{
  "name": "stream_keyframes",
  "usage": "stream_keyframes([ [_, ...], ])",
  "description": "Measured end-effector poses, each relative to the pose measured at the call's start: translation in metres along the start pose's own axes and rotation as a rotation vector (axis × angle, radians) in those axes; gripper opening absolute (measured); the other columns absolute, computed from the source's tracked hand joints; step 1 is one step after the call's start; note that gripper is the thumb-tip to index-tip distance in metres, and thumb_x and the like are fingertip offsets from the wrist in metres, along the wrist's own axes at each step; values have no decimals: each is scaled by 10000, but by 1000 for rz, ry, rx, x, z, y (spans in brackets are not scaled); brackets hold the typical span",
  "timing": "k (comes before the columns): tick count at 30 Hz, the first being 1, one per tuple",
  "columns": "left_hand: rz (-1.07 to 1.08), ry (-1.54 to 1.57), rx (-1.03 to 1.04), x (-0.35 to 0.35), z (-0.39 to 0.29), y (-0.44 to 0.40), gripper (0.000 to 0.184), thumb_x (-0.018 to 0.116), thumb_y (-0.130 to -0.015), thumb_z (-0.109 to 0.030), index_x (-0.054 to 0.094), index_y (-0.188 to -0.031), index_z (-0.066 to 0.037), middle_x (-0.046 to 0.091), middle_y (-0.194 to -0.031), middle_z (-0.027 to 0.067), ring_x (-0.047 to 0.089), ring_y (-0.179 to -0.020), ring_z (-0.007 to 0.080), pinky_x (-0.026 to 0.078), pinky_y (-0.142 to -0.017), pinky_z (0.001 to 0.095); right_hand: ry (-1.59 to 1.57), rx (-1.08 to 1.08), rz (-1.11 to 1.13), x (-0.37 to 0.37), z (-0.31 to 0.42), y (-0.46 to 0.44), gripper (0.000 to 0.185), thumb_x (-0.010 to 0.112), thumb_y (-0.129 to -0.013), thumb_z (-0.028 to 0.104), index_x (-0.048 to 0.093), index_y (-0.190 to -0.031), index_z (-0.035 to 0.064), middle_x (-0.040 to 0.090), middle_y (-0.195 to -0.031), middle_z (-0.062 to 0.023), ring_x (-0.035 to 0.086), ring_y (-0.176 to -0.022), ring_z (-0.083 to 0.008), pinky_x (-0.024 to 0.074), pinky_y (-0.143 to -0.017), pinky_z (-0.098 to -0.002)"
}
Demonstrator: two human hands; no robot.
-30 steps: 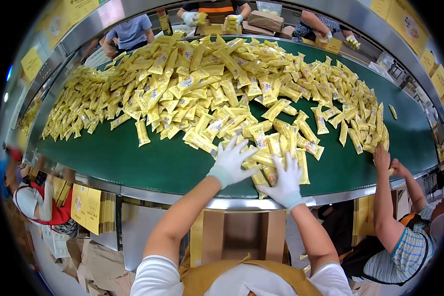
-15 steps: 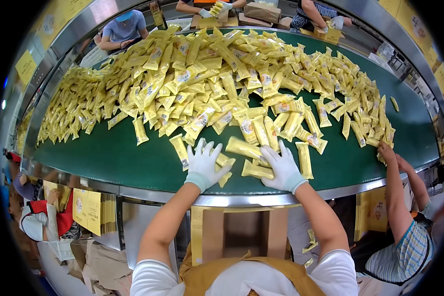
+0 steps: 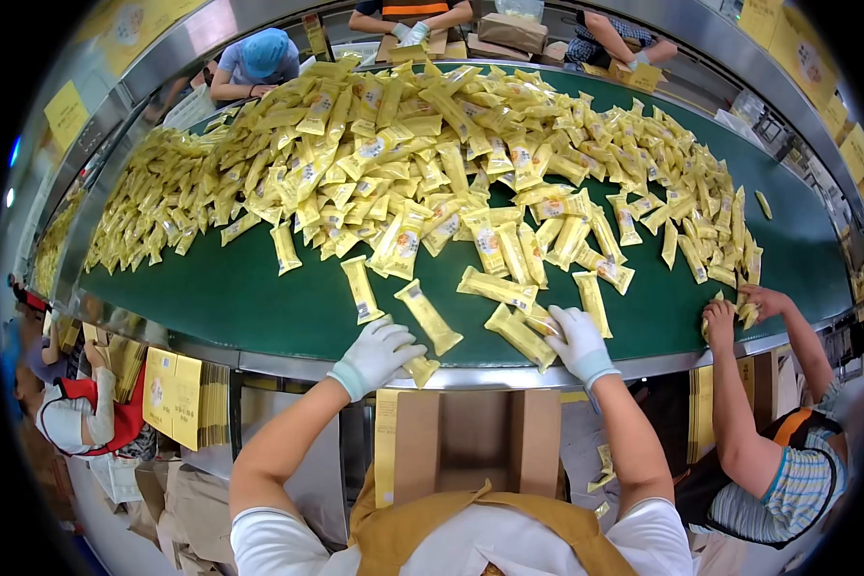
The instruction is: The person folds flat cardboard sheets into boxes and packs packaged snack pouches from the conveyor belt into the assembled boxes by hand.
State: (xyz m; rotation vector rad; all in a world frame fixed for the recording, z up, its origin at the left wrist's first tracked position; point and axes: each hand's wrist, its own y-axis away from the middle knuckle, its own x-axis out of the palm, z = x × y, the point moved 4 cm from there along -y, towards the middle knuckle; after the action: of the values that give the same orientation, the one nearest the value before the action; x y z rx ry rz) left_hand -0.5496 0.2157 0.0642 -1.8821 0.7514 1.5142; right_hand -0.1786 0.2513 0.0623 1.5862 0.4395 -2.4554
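Observation:
My left hand, in a white glove, is at the belt's near edge, its fingers closed over a small yellow packet that sticks out beside the thumb. My right hand, gloved too, has its thumb and fingers around the end of another yellow packet, partly covered. Between my hands a slanted packet and a packet lie on the green belt. One more packet lies just beyond my left fingers, and another beyond my right.
A large heap of yellow packets covers the far side of the belt. Below the metal rim stands an open cardboard box. A co-worker's hands handle packets at the right. Other people work across the belt and at the left.
My left hand has moved left and nearer the rim; my right hand has shifted right. The packets between them have spread apart and turned. The co-worker's hands at right have come nearer the rim.

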Motion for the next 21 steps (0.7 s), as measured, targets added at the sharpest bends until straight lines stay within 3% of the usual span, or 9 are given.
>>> stream_keyframes([
  [2,129,64,-96,0,8,5,571,789,-735,-265,628,-1275,-169,615,-1172,79,547,-1166,305,377,-1101,468,140,60,77,-13,-8,6,337,674,-825,109,602,-1149,56,592,-1020,-180,583,-968,-387,481,-871,-467],
  [3,76,-10,-8,-14,5,2,481,775,-760,-241,653,-1217,-151,617,-1073,69,576,-1068,295,438,-1008,425,153,98,108,-24,-9,10,302,672,-814,88,608,-1106,48,581,-989,-192,587,-945,-396,493,-846,-469],
  [7,-19,27,-5,-62,7,-24,372,728,-806,-261,656,-1157,-161,607,-1100,56,588,-1043,273,467,-927,393,-84,228,92,-77,18,19,237,670,-808,121,623,-1024,36,577,-987,-195,593,-939,-399,500,-842,-461],
  [10,-54,9,136,-68,8,-64,487,789,-767,-240,624,-1216,-149,620,-1213,75,587,-1150,295,464,-971,417,-131,98,104,-57,46,-1,234,669,-805,154,617,-1000,36,574,-985,-191,598,-940,-397,505,-842,-451],
  [13,269,-78,187,-10,26,-87,572,830,-727,-287,622,-1241,-151,621,-1261,74,577,-1201,288,426,-1058,424,64,116,273,-1,60,-20,308,732,-811,238,625,-1009,28,590,-1033,-204,611,-990,-372,513,-893,-427],
  [16,465,-102,-15,-8,28,-91,575,839,-727,-277,623,-1243,-147,637,-1245,80,581,-1196,291,447,-1037,410,169,85,327,9,58,-36,422,795,-774,321,636,-999,2,622,-1037,-209,634,-986,-375,518,-910,-416],
  [17,436,-68,-119,-20,26,-85,531,815,-776,-359,627,-1222,-140,655,-1189,88,591,-1164,316,471,-1007,403,143,73,357,-1,62,-42,436,799,-769,329,637,-1012,5,625,-1041,-213,636,-992,-375,518,-911,-417],
  [20,56,218,-709,-53,30,-57,552,772,-796,-495,633,-1175,-119,663,-1140,121,611,-1111,342,498,-960,415,58,88,285,-28,73,-64,418,795,-772,334,615,-985,24,643,-1035,-211,647,-990,-369,525,-889,-438],
  [21,-38,167,-898,-66,37,-50,622,730,-787,-586,630,-1164,-102,665,-1140,162,629,-1069,362,520,-915,440,60,101,268,-27,76,-75,405,793,-775,328,609,-975,27,647,-1021,-208,649,-982,-372,527,-881,-439],
])
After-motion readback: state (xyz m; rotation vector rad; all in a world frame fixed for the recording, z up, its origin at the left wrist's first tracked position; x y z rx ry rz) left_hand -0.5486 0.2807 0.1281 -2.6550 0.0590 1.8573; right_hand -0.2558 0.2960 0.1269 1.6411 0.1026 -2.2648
